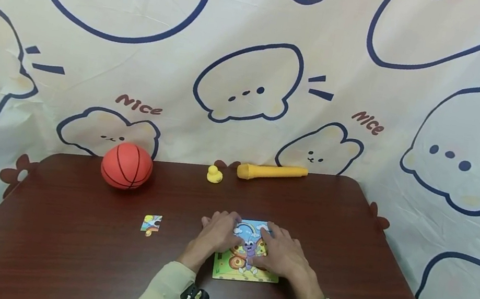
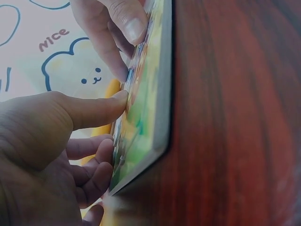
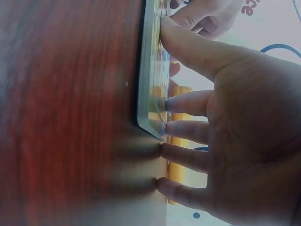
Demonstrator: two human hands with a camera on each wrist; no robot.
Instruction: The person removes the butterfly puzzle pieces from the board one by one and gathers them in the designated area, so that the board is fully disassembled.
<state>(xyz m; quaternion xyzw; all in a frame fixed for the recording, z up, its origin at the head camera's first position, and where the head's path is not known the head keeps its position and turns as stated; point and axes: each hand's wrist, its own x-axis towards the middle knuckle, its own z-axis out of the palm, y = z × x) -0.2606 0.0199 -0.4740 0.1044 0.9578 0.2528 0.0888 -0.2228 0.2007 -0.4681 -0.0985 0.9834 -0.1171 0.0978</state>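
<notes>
A jigsaw puzzle board (image 1: 243, 274) with a purple cartoon figure, a rainbow and a green border lies flat on the table. My left hand (image 1: 220, 233) touches its left side, thumb on the picture and the other fingers loosely bent near the edge. Across the right side rests my right hand (image 1: 283, 252), with thumb and some fingertips on the picture and other fingertips beyond the edge at the table. A loose puzzle piece (image 1: 151, 223) in yellow and blue lies off to the left. The hands cover parts of the picture.
An orange-red toy basketball (image 1: 126, 166) sits at the table's back left. Along the back edge are a small yellow rubber duck (image 1: 214, 174) and a yellow toy microphone (image 1: 271, 172). Behind the dark brown table (image 1: 75, 249) hangs a cartoon-printed cloth (image 1: 260, 26).
</notes>
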